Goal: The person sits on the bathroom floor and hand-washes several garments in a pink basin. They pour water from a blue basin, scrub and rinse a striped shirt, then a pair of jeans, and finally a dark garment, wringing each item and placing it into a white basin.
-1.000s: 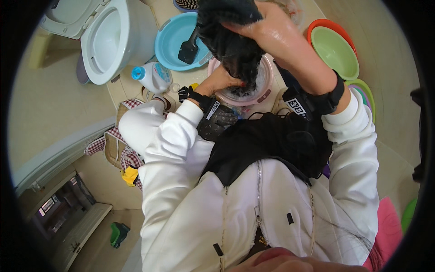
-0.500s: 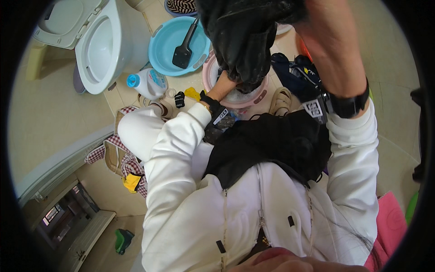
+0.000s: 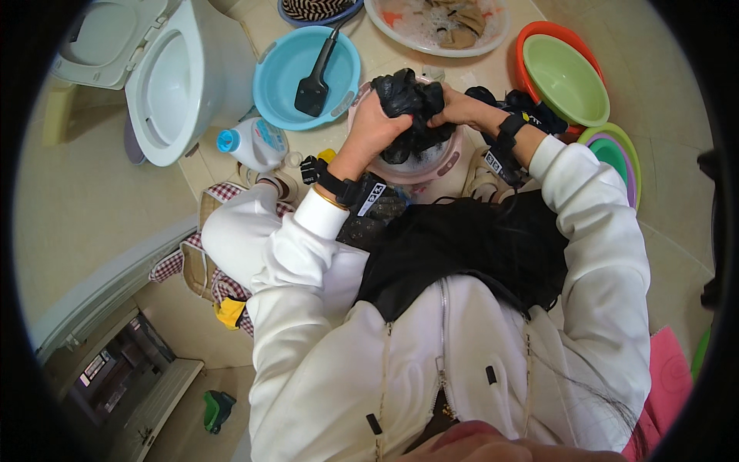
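A wet black garment (image 3: pixel 404 104) is bunched up over a pink basin (image 3: pixel 445 163) on the floor in front of me. My left hand (image 3: pixel 376 125) grips its left side, the thumb pressed into the cloth. On the other side my right hand (image 3: pixel 462 108) is closed on the same garment. Foamy water (image 3: pixel 419 162) shows in the basin beneath. The cloth hides parts of the fingers on both hands, and its kind of garment cannot be made out.
Left of the basin stand a blue basin (image 3: pixel 269 85) with a black brush-like tool (image 3: pixel 312 94), a white detergent bottle (image 3: pixel 260 145) and a toilet (image 3: pixel 165 96). Behind is a white basin (image 3: pixel 385 31) with soaking cloth. Green (image 3: pixel 566 81) and orange (image 3: pixel 531 35) basins sit at right, near dark clothing (image 3: pixel 539 112).
My right hand has come down with the black garment, which was held up high and is now bunched low over the pink basin. Both hands now grip it; the basins behind have come into sight.
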Demonstrator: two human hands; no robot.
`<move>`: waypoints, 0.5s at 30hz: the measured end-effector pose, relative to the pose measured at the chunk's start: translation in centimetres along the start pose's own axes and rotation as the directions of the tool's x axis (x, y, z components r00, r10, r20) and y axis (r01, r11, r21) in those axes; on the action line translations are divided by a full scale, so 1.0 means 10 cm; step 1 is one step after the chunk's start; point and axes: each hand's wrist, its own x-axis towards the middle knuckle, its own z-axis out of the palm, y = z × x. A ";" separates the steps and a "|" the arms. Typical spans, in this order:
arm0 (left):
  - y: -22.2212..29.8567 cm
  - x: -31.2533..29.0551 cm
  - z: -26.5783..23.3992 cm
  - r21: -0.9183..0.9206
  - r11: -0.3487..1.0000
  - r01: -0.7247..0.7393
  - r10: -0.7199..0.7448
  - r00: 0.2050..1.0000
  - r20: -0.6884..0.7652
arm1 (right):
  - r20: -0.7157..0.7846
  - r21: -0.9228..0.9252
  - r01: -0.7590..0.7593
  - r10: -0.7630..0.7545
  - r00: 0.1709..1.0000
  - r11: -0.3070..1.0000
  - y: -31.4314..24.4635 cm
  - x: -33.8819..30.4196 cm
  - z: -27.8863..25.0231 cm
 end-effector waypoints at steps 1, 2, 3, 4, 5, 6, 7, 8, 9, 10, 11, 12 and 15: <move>0.04 0.01 -0.01 0.068 0.997 -0.018 0.016 0.999 0.030 | -0.032 -0.012 -0.063 0.063 0.998 0.998 0.00 -0.03 0.00; 0.09 -0.01 -0.04 0.178 0.983 -0.035 0.020 0.996 0.081 | -0.045 -0.026 -0.136 0.135 0.990 0.990 -0.03 -0.06 -0.02; 0.13 -0.01 -0.07 0.193 0.981 -0.029 0.012 0.996 0.088 | -0.059 -0.037 -0.210 0.208 0.976 0.977 -0.07 -0.09 -0.04; 0.17 0.01 -0.09 0.207 0.977 -0.051 0.032 0.995 0.096 | -0.040 -0.049 -0.198 0.196 0.980 0.979 -0.14 -0.09 -0.06; 0.21 0.02 -0.11 0.253 0.967 -0.036 0.013 0.996 0.093 | -0.043 -0.115 -0.070 0.065 0.997 0.991 -0.20 -0.10 -0.05; 0.25 0.01 -0.12 0.206 0.976 -0.070 0.046 0.992 0.120 | -0.041 -0.154 0.105 -0.112 0.993 0.982 -0.27 -0.10 -0.03; 0.28 -0.01 -0.12 0.192 0.979 -0.064 0.038 0.990 0.136 | -0.048 -0.204 0.214 -0.228 0.972 0.955 -0.34 -0.12 0.01; 0.33 -0.02 -0.13 0.173 0.981 -0.086 0.059 0.986 0.155 | -0.013 -0.274 0.372 -0.390 0.921 0.887 -0.42 -0.15 0.05; 0.37 -0.04 -0.12 0.181 0.983 -0.014 -0.012 0.990 0.140 | 0.016 -0.353 0.461 -0.487 0.873 0.814 -0.50 -0.19 0.10; 0.42 -0.05 -0.12 0.183 0.983 0.030 -0.053 0.991 0.126 | 0.065 -0.420 0.571 -0.604 0.794 0.706 -0.60 -0.24 0.14; 0.48 -0.06 -0.11 0.208 0.974 0.088 -0.112 0.988 0.103 | 0.053 -0.467 0.596 -0.652 0.756 0.653 -0.69 -0.30 0.17; 0.54 -0.08 -0.11 0.085 0.994 0.071 -0.082 0.988 0.132 | 0.059 -0.509 0.642 -0.721 0.690 0.572 -0.79 -0.38 0.20; 0.73 -0.13 -0.13 -0.158 0.985 0.065 -0.037 0.983 0.177 | 0.081 -0.602 0.684 -0.821 0.566 0.412 -1.08 -0.60 0.25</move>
